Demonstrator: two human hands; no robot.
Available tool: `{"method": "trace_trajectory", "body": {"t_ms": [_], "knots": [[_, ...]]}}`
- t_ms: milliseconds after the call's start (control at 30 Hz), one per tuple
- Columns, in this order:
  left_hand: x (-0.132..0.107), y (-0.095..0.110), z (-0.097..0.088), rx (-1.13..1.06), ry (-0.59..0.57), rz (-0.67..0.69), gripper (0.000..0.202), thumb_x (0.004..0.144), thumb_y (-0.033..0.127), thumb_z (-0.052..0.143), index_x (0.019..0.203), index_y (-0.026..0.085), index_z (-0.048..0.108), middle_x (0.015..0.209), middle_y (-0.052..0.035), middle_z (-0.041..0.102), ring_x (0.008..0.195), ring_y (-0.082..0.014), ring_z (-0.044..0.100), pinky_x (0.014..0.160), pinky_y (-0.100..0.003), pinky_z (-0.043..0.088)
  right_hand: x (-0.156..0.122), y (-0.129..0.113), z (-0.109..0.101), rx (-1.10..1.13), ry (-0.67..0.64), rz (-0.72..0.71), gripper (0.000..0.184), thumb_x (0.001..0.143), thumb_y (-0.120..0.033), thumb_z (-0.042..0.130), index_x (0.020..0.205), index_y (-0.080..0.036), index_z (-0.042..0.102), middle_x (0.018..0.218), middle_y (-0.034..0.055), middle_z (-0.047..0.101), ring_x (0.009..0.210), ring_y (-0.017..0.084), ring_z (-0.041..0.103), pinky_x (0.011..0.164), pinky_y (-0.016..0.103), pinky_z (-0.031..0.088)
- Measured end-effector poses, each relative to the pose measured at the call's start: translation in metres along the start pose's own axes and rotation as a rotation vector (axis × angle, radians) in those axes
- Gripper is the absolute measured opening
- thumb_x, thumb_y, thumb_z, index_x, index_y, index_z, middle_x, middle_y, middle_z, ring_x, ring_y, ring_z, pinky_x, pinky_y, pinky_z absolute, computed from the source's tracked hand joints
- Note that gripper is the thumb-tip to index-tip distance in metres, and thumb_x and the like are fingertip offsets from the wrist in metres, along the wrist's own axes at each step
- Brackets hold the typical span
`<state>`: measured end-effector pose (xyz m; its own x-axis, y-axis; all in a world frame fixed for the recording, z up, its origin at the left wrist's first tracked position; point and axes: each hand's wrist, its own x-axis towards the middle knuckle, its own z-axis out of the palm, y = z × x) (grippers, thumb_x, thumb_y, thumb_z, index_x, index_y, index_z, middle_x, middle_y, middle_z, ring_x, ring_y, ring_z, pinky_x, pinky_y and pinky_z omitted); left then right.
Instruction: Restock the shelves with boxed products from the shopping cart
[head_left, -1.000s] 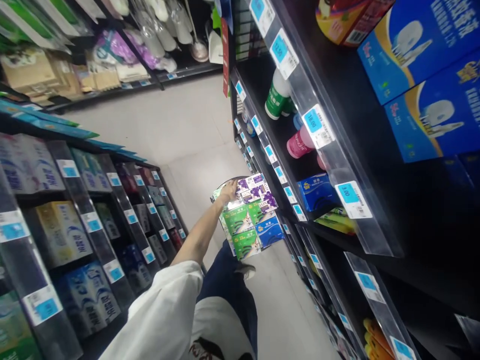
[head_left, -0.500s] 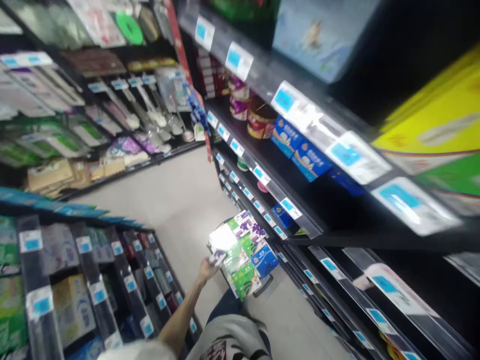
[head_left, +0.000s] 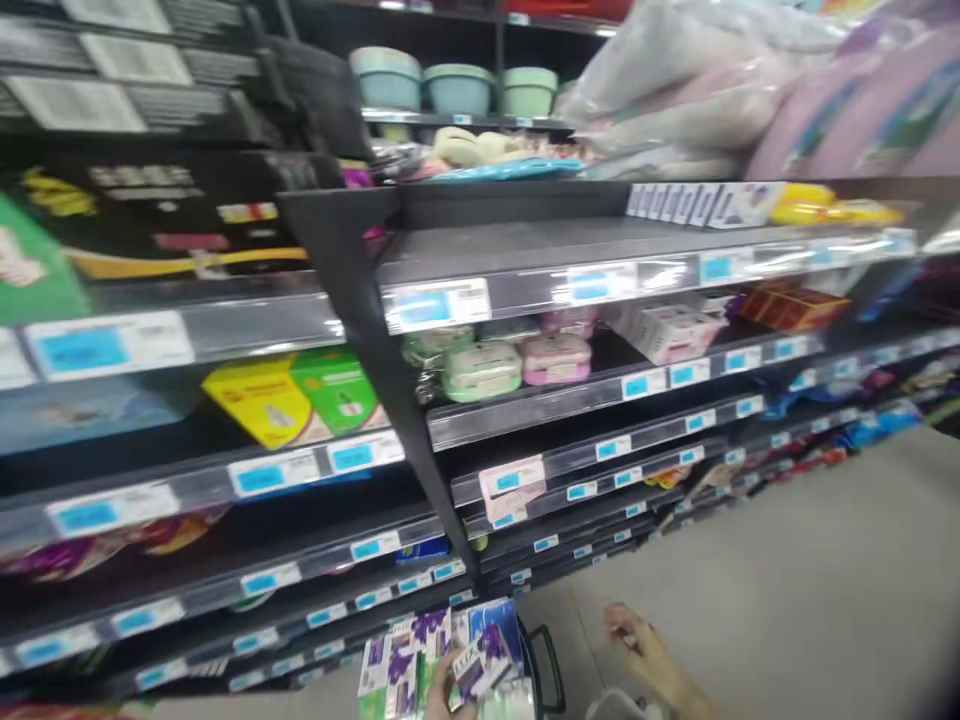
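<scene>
shelves (head_left: 517, 242) ahead; left hand (head_left: 445, 694) grips box (head_left: 480, 666), right hand (head_left: 634, 640) hangs half-curled.

LUX box (head_left: 484, 665), six o'clock: glossy printed card. Shelf board (head_left: 517, 240), twelve o'clock: smooth, matt. Bags (head_left: 675, 85), one o'clock: crinkled shiny plastic. Floor (head_left: 787, 560), four o'clock: smooth, dull.

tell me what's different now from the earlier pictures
The view has swung right to face the shelves. The left hand, at first resting on the packed boxes, now has a purple-and-white Lux box in its grip above them. The right hand, out of view before, now shows to the right of the basket. The packed boxes are still in the basket.
</scene>
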<state>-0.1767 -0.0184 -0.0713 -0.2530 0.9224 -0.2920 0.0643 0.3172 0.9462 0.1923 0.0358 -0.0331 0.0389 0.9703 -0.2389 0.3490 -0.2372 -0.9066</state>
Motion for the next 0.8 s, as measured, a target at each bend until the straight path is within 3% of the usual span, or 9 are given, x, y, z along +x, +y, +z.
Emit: {"method": "trace_trajectory", "body": {"t_ms": [67, 167, 267, 367, 433, 500, 600, 700, 800], "knots": [[0.019, 0.033, 0.004, 0.023, -0.102, 0.074, 0.056, 0.052, 0.032, 0.077, 0.107, 0.043, 0.074, 0.119, -0.0041, 0.075, 0.130, -0.0412, 0.064, 0.109, -0.053, 0.054, -0.006, -0.024, 0.004, 0.055, -0.065, -0.011, 0.050, 0.068, -0.058, 0.073, 0.114, -0.037, 0.075, 0.121, 0.0090, 0.077, 0.101, 0.039, 0.075, 0.088, 0.060, 0.061], [0.032, 0.092, 0.028, -0.015, -0.353, 0.158, 0.063, 0.058, 0.028, 0.080, 0.119, 0.041, 0.070, 0.122, -0.0055, 0.074, 0.125, -0.0387, 0.068, 0.099, -0.050, 0.061, -0.014, -0.064, 0.008, 0.185, -0.195, -0.087, 0.082, 0.072, -0.049, 0.082, 0.147, -0.038, 0.053, 0.152, 0.0116, 0.058, 0.122, 0.034, 0.068, 0.100, 0.054, 0.058], [0.029, 0.128, 0.070, -0.122, -0.498, 0.263, 0.067, 0.067, 0.033, 0.084, 0.131, 0.035, 0.065, 0.132, -0.0106, 0.070, 0.127, -0.0377, 0.067, 0.097, -0.047, 0.063, -0.018, -0.093, 0.010, 0.287, -0.225, -0.175, 0.091, 0.071, -0.042, 0.088, 0.152, -0.034, 0.047, 0.150, 0.0132, 0.058, 0.124, 0.032, 0.066, 0.103, 0.051, 0.056], [0.016, 0.120, 0.114, -0.181, -0.527, 0.334, 0.080, 0.071, 0.059, 0.085, 0.140, 0.032, 0.058, 0.140, -0.0149, 0.065, 0.133, -0.0387, 0.063, 0.103, -0.050, 0.060, -0.020, -0.101, 0.006, 0.323, -0.163, -0.188, 0.086, 0.067, -0.041, 0.093, 0.143, -0.028, 0.055, 0.135, 0.0115, 0.066, 0.118, 0.031, 0.068, 0.105, 0.048, 0.055], [0.002, 0.102, 0.135, -0.224, -0.471, 0.335, 0.092, 0.069, 0.078, 0.077, 0.147, 0.034, 0.052, 0.141, -0.0158, 0.064, 0.132, -0.0383, 0.064, 0.105, -0.051, 0.059, -0.024, -0.098, -0.001, 0.328, -0.135, -0.162, 0.090, 0.061, -0.040, 0.097, 0.140, -0.027, 0.056, 0.132, 0.0106, 0.067, 0.115, 0.030, 0.069, 0.103, 0.046, 0.056], [-0.014, 0.088, 0.146, -0.294, -0.379, 0.301, 0.095, 0.071, 0.083, 0.072, 0.150, 0.035, 0.049, 0.142, -0.0159, 0.064, 0.131, -0.0368, 0.064, 0.106, -0.050, 0.058, -0.031, -0.094, -0.007, 0.305, -0.103, -0.161, 0.094, 0.059, -0.041, 0.098, 0.141, -0.026, 0.055, 0.132, 0.0109, 0.067, 0.115, 0.029, 0.069, 0.104, 0.045, 0.055], [-0.033, 0.086, 0.144, -0.435, -0.323, 0.230, 0.088, 0.071, 0.067, 0.084, 0.145, 0.032, 0.055, 0.144, -0.0159, 0.063, 0.137, -0.0348, 0.060, 0.110, -0.047, 0.055, -0.038, -0.092, -0.011, 0.227, -0.063, -0.209, 0.097, 0.057, -0.043, 0.099, 0.142, -0.025, 0.055, 0.136, 0.0116, 0.066, 0.120, 0.029, 0.066, 0.107, 0.045, 0.053], [-0.036, 0.096, 0.127, -0.512, -0.347, 0.214, 0.082, 0.066, 0.052, 0.093, 0.138, 0.028, 0.063, 0.144, -0.0161, 0.064, 0.135, -0.0346, 0.061, 0.105, -0.044, 0.058, -0.038, -0.094, -0.004, 0.183, -0.111, -0.246, 0.096, 0.059, -0.044, 0.098, 0.142, -0.027, 0.055, 0.138, 0.0109, 0.064, 0.121, 0.028, 0.065, 0.106, 0.042, 0.052], [-0.036, 0.106, 0.107, -0.472, -0.324, 0.239, 0.081, 0.067, 0.049, 0.095, 0.137, 0.025, 0.063, 0.144, -0.0190, 0.064, 0.135, -0.0360, 0.061, 0.099, -0.042, 0.060, -0.036, -0.101, 0.005, 0.146, -0.180, -0.279, 0.091, 0.063, -0.044, 0.097, 0.142, -0.027, 0.056, 0.136, 0.0100, 0.065, 0.118, 0.027, 0.066, 0.101, 0.039, 0.054]]}}
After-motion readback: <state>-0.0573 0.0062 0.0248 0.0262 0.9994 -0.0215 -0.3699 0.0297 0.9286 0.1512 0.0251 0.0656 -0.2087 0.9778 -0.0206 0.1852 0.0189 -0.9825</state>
